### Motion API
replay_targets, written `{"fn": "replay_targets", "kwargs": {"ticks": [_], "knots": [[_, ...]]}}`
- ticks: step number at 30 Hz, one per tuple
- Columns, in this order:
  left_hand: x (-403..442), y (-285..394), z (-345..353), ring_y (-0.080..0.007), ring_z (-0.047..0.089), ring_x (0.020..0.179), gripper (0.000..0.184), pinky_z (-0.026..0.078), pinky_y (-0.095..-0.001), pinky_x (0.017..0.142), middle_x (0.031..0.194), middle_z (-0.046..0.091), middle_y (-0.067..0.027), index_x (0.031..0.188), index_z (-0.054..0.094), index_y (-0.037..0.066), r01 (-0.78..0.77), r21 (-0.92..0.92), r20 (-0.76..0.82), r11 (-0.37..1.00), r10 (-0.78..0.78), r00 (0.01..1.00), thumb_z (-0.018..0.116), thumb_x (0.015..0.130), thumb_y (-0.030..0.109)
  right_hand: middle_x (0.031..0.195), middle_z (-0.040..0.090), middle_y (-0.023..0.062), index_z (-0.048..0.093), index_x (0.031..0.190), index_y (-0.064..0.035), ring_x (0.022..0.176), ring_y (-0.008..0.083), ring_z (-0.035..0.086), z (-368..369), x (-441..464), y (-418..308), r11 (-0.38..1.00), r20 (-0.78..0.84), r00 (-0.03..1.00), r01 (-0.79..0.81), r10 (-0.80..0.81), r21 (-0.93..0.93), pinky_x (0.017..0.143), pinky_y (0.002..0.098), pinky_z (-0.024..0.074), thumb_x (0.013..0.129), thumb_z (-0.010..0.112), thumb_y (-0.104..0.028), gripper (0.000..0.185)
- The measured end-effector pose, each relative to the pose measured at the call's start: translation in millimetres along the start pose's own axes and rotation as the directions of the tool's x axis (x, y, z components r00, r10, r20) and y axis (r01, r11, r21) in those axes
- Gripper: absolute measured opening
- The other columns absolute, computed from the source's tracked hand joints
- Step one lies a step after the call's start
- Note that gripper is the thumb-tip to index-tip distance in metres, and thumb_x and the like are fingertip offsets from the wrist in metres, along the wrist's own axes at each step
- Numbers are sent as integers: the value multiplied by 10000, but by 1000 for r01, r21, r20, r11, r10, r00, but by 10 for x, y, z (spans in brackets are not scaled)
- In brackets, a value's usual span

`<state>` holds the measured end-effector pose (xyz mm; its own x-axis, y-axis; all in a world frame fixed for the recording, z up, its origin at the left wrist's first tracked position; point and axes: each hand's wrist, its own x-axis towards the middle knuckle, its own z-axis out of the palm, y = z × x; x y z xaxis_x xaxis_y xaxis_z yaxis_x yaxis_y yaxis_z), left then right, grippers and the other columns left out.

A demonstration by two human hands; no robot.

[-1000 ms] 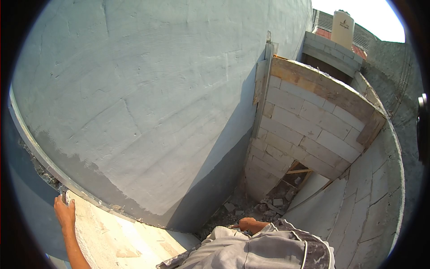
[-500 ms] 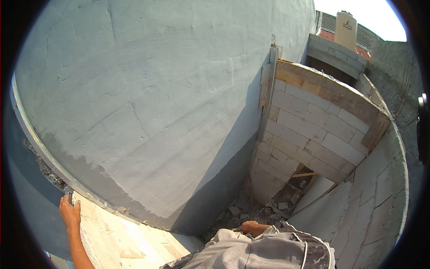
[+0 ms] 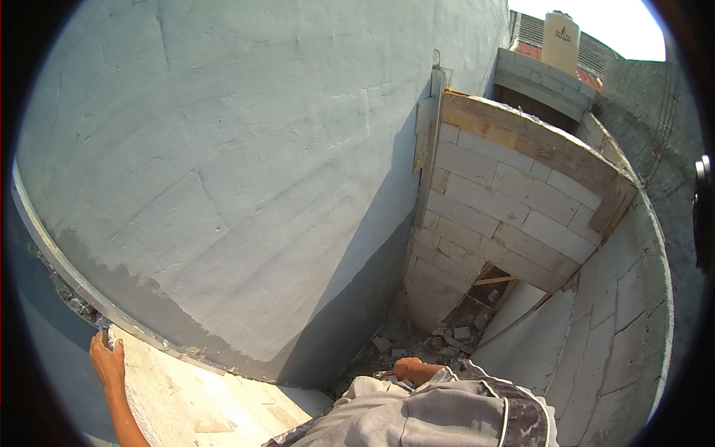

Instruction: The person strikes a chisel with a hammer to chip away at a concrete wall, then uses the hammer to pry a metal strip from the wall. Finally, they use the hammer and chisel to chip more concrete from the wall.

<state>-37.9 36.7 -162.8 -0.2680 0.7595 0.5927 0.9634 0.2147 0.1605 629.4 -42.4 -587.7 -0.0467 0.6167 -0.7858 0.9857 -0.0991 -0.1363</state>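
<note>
On the far left, my left hand (image 3: 108, 363) grips the end of a pale block wall (image 3: 201, 395), its thumb and fingers around the corner. A small dark bit shows between thumb and finger; I cannot tell what it is. My right hand (image 3: 412, 369) is low in the middle, in front of the grey cloth of my clothing (image 3: 424, 417). It is closed, and a thin end pokes out on its left side, but what it holds is mostly hidden.
A tall grey plastered wall (image 3: 246, 149) rises ahead, with a long straight strip (image 3: 71, 276) along its lower left. Beyond stands a block wall (image 3: 514, 194) with wooden boards (image 3: 529, 138) along its top. Rubble (image 3: 432, 345) lies below. A water tank (image 3: 560, 45) stands behind.
The whole view has shifted slightly, so the scene sits a little further left. My left hand stays on the wall end and my right hand stays closed.
</note>
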Motion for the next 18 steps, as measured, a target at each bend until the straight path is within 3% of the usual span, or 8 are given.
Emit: {"fn": "replay_targets", "kwargs": {"ticks": [8, 18], "knots": [[-6, -36, -5, -465, 596, 946, 295, 467, -513, 843, 992, 605, -242, 1030, 606, -77, -37, -39, 29, 999, 38, 999, 746, 804, 51, 1219, 727, 123, 740, 1215, -116, 1152, 305, 691, 212, -4, 89, 994, -41, 999, -21, 25, 103, 942, 448, 554, 871, 690, -268, 379], [18, -108, 51, -442, 617, 973, 315, 480, -492, 867, 1004, 647, -243, 1075, 642, -66, -12, -15, 34, 1000, 12, 999, 746, 805, 59, 1230, 724, 112, 740, 1219, -130, 1173, 291, 681, 232, -290, 186, 983, 16, 991, -135, 134, 122, 946, 451, 552, 870, 710, -305, 392]]}}
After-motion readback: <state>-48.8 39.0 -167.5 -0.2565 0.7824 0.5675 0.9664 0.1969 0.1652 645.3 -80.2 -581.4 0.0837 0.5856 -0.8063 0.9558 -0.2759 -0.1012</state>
